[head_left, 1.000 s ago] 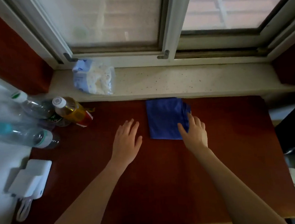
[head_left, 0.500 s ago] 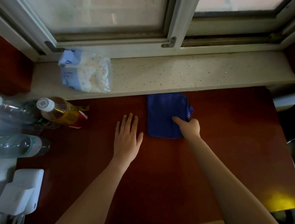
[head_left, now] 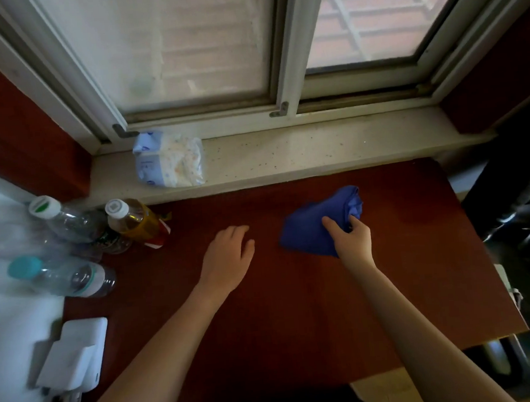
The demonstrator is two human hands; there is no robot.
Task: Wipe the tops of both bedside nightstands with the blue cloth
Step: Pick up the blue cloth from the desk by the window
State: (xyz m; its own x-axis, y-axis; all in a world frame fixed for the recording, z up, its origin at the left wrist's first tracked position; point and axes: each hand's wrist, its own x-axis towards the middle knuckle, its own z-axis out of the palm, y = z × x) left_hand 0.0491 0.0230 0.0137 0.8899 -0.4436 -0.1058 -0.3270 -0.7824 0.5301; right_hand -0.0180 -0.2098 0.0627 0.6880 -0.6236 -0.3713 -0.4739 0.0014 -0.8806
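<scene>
Item: blue cloth (head_left: 310, 229). It lay bunched on the dark red desk (head_left: 297, 309), right of centre and toward the far edge, near the pale window sill (head_left: 285, 154). Its right end was gathered into a crumpled ridge.

Your right hand (head_left: 352, 241) rested on the cloth, thumb and fingers closed around the crumpled right end, pinching a fold of it.

Your left hand (head_left: 227, 261) lay palm down on the bare desk, just left of the cloth and apart from it, fingers loosely extended and holding nothing.

Far left of the desk: a bottle of yellow liquid (head_left: 135, 223) with a white cap, tilted, beside a clear bottle with a green-marked cap (head_left: 65, 219). Nearer you, a clear bottle with a teal cap (head_left: 63, 277) lay on its side at the desk's left edge.

Near left: a white charger block (head_left: 76, 355) resting on a white surface.

On the sill, left part: a soft plastic pack (head_left: 168, 159), pale blue and white, standing against the window frame.
</scene>
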